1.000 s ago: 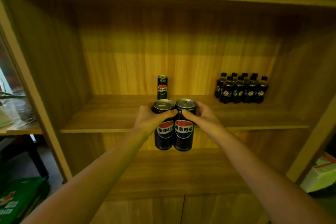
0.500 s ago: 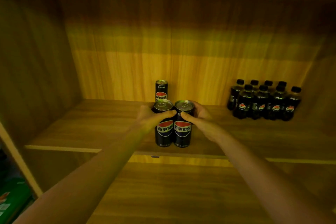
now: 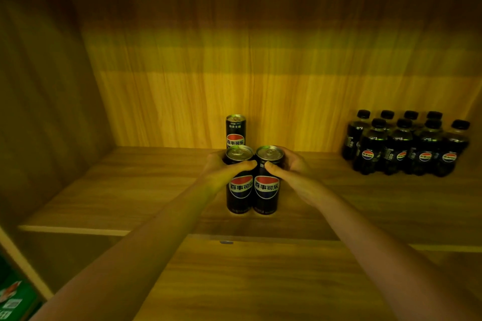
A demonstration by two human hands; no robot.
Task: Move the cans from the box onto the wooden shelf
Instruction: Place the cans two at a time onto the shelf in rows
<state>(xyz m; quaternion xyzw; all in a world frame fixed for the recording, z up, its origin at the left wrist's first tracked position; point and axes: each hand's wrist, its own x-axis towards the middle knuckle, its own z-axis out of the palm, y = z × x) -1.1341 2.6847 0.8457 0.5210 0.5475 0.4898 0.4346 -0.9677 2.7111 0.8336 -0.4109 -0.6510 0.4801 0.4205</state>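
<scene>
Two tall, slim black aluminium cans with red-and-blue round logos stand upright and touching side by side on the wooden shelf board [image 3: 130,190], near its front edge. The left can [image 3: 239,185] is enclosed by the left hand [image 3: 221,172]: thumb across the front of the can just below the rim, remaining fingers behind it. The right can [image 3: 266,185] is enclosed in the same way by the right hand [image 3: 292,172]. Each grip is wrapped narrowly around the upper part of its can. Both can bases appear to rest on the board, though contact cannot be confirmed from this angle.

A third black can of the same design [image 3: 235,131] stands upright directly behind the left can, against the yellow-brown wooden back panel [image 3: 260,73]. A cluster of small dark plastic bottles with black caps [image 3: 407,143] stands well apart at the right end of the same board.

Progress, as a judgement: one can is placed and two more are at the point of placement, awaiting release. The box is not identifiable in view, apart from a green printed object [image 3: 13,300] at the lower left corner, so the number of cans left cannot be determined.
</scene>
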